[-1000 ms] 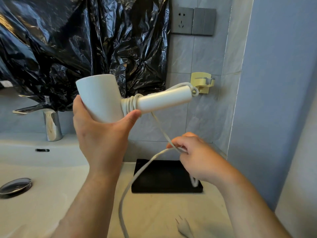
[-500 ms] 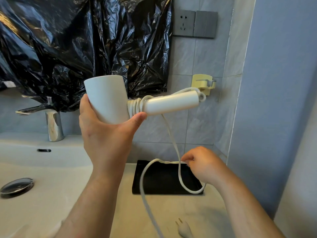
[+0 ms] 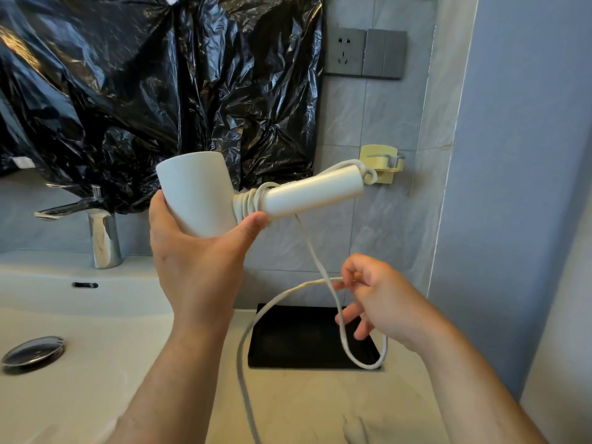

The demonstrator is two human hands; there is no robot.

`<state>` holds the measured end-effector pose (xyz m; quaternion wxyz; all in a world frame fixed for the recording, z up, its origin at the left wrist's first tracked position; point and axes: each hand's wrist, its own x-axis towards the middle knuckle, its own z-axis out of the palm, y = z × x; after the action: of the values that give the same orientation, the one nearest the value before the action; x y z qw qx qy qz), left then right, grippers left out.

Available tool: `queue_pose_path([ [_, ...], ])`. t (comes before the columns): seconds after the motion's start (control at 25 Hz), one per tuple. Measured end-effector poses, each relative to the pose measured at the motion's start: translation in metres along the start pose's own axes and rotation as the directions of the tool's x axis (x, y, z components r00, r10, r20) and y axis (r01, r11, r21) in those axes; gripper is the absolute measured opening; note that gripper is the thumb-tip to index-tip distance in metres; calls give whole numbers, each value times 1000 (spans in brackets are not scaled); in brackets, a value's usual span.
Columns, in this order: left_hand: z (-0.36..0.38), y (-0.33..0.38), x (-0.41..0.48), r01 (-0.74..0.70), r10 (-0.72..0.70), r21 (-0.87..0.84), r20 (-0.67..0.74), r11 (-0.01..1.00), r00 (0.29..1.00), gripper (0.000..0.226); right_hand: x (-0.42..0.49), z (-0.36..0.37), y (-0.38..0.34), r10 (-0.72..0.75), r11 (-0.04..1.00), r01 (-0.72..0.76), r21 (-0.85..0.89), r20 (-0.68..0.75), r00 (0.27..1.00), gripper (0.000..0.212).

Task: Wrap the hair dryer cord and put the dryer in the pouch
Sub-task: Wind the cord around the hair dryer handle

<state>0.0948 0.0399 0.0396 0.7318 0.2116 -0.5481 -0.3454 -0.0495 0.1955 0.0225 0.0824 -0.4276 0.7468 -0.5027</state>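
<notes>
My left hand grips the barrel of the white hair dryer, held up in front of the wall with its handle pointing right. Several turns of the white cord sit wound round the handle's base. From there the cord drops, loops low over the black pouch on the counter and comes back to my right hand, which pinches it between thumb and forefinger. The rest of the cord trails down toward the plug at the bottom edge.
A white sink with a chrome faucet and drain lies at the left. Black plastic sheeting covers the wall above. A socket panel and a yellow wall hook are at the right.
My right hand has moved down and right, away from the handle, sliding along the cord so a longer loop hangs over the pouch. The dryer has shifted slightly right.
</notes>
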Motion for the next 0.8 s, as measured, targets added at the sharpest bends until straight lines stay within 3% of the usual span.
queue_pose_path([
  [0.12, -2, -1, 1, 1, -1, 23, -19, 1000, 1000, 100, 4, -14, 18, 203, 973, -191, 129, -93, 975, 29],
  [0.2, -4, -2, 4, 10, -10, 27, -34, 1000, 999, 100, 0, -24, 32, 327, 916, -315, 249, -7, 945, 18],
  [0.24, -5, -2, 6, 17, -17, 16, -40, 1000, 999, 100, -5, -30, 37, 343, 893, -344, 291, 57, 938, 24],
  [0.28, -7, -1, 8, 26, -25, 7, -45, 1000, 999, 100, -12, -34, 40, 332, 895, -350, 277, 112, 937, 35],
  [0.36, -10, 4, 6, 33, -33, 1, -47, 999, 998, 98, -29, -40, 47, 259, 960, -272, 63, 165, 952, 48],
  [0.48, -15, 15, -1, 28, -28, 11, -30, 1000, 999, 86, -43, -49, 57, 164, 971, -153, -184, 44, 986, 18],
  [0.6, -21, 30, -8, 41, -41, 38, -1, 998, 999, 92, -54, -57, 45, 95, 927, -109, -358, -54, 994, 41],
  [0.72, -25, 46, -7, 44, -48, 96, 36, 994, 998, 102, -69, -62, 20, 48, 960, -94, -265, -175, 983, 53],
  [0.8, -26, 54, -1, 38, -43, 108, 42, 993, 998, 103, -78, -66, 5, 78, 964, -116, -241, -162, 984, 49],
])
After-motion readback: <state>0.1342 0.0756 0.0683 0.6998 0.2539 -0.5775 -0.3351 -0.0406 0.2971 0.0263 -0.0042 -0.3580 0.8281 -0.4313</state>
